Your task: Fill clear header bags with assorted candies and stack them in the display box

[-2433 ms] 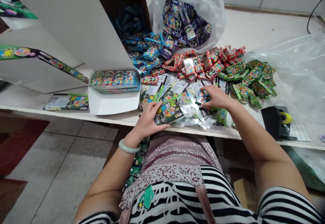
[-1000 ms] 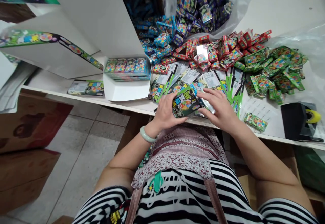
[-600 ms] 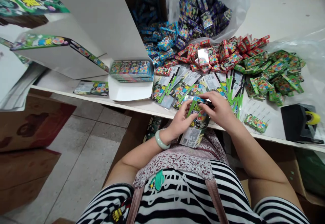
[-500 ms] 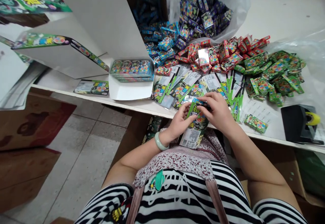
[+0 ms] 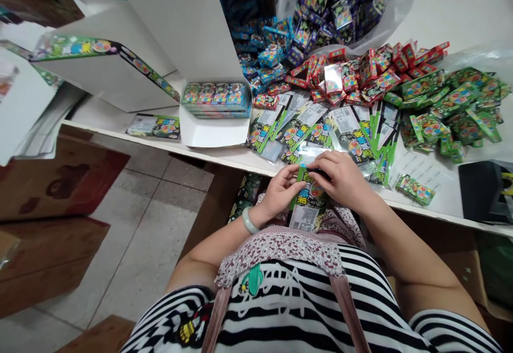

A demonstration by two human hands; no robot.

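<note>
The left hand (image 5: 282,190) and the right hand (image 5: 340,179) are gripping a green printed card (image 5: 309,195) between them, with their fingers curled closely over its upper end at lower centre. The card's long axis is running almost straight up and down the frame, tilting slightly, and its barcode panel (image 5: 303,218) is pointing down toward the floral apron (image 5: 280,249). Printed cards (image 5: 308,128) are lying fanned across the white table (image 5: 460,16) just above the hands, below piles of red packets (image 5: 371,72) and green packets (image 5: 452,110).
</note>
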